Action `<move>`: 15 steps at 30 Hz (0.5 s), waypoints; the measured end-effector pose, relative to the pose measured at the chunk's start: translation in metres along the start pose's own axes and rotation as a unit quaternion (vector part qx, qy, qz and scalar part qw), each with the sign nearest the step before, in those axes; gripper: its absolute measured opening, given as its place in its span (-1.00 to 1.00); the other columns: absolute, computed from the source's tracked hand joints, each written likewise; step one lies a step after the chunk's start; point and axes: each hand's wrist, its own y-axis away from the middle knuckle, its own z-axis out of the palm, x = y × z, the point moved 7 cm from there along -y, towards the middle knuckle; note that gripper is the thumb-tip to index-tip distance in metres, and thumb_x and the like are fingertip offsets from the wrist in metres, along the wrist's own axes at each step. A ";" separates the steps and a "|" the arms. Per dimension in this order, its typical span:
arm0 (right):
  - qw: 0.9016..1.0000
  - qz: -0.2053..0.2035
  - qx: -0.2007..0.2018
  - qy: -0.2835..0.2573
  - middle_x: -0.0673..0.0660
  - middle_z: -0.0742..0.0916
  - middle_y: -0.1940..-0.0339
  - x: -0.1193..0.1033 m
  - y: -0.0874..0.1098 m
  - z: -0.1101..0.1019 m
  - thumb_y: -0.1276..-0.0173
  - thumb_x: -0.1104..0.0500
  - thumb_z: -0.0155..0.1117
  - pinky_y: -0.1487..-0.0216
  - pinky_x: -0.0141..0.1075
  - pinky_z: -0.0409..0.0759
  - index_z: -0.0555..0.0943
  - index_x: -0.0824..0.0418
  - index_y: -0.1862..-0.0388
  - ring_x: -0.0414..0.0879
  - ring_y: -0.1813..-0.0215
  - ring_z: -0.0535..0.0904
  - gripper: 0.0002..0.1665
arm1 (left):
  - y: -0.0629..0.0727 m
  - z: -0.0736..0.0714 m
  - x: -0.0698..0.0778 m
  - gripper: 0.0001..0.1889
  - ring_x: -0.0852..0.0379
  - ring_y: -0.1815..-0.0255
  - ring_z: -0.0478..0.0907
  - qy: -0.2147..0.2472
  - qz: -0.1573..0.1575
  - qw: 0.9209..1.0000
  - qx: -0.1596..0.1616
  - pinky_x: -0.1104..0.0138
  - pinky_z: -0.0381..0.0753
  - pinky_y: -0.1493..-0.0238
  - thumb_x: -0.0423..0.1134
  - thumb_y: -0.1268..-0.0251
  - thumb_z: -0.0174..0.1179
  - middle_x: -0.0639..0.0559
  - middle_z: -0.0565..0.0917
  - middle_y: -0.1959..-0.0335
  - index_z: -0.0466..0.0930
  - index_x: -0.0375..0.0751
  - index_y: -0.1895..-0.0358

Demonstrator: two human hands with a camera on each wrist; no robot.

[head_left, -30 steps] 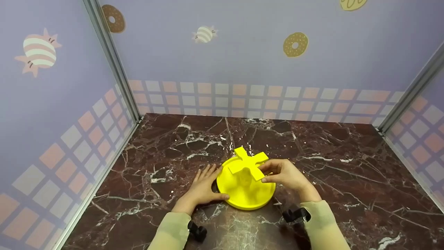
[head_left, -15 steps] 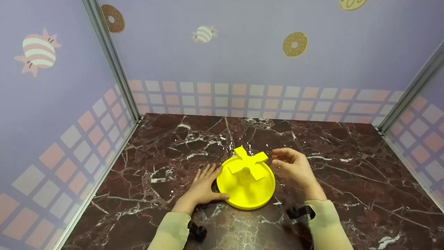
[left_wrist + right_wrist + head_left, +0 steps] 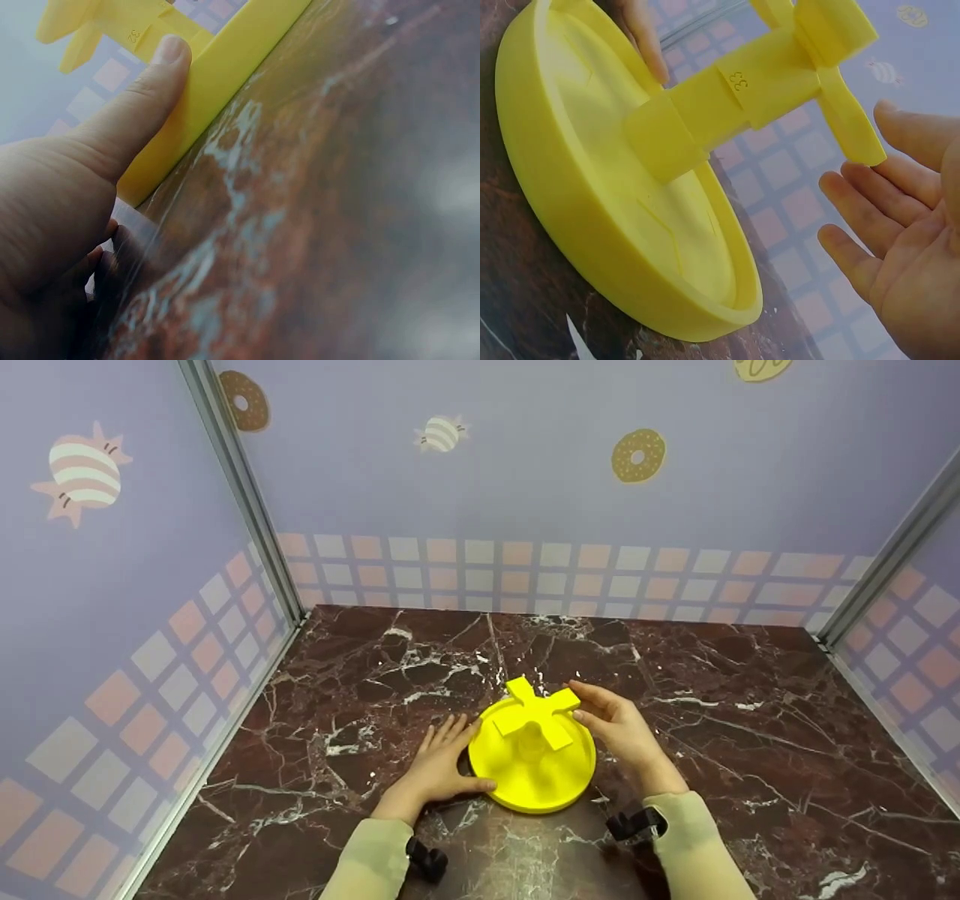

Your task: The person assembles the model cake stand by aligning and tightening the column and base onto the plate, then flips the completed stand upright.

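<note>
A round yellow dish [image 3: 536, 791] with a raised rim lies on the marble table. From its middle rises a yellow stem [image 3: 724, 94], topped by a yellow cross-shaped piece [image 3: 536, 712]. My left hand [image 3: 439, 769] rests against the dish's left side, fingers spread and thumb on the rim. The left wrist view shows that thumb [image 3: 154, 90] laid along the rim. My right hand [image 3: 622, 731] is at the cross's far right arm, thumb and fingers on either side of its tip. In the right wrist view its fingers [image 3: 866, 206] look extended; firm contact cannot be made out.
Dark red marble table [image 3: 360, 675] with white veins surrounds the dish. Purple walls [image 3: 540, 495] with printed sweets and a tile pattern enclose the back and sides. Metal posts [image 3: 247, 495] stand at the corners. Black camera mounts [image 3: 427, 861] sit on both wrists.
My right hand has let go of the cross's near right arm, drawn back to the right, then come in around the far right arm. My left hand and the yellow pieces have not visibly moved.
</note>
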 end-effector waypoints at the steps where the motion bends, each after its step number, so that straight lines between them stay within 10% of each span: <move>1: 1.000 0.002 0.001 0.000 0.32 0.57 -0.45 0.000 0.000 0.000 -0.52 0.32 0.22 -0.27 -0.12 0.71 0.41 0.29 -0.52 0.19 -0.27 0.66 -0.39 | 0.000 0.000 0.000 0.21 -0.24 -0.74 -0.18 0.000 0.000 1.000 0.000 -0.20 -0.33 -0.71 0.42 -0.02 0.41 -0.24 -0.03 -0.71 0.02 -0.01 -0.68; 15: 0.998 0.001 0.034 0.044 0.31 0.65 -0.36 0.002 -0.003 0.001 -0.44 0.37 0.30 -0.11 -0.43 0.72 0.47 0.29 -0.47 -0.13 -0.09 0.75 -0.38 | 0.001 -0.001 0.001 0.19 -0.26 -0.74 -0.17 0.008 0.002 1.000 0.001 -0.20 -0.31 -0.71 0.40 -0.03 0.42 -0.24 -0.02 -0.71 0.04 -0.01 -0.68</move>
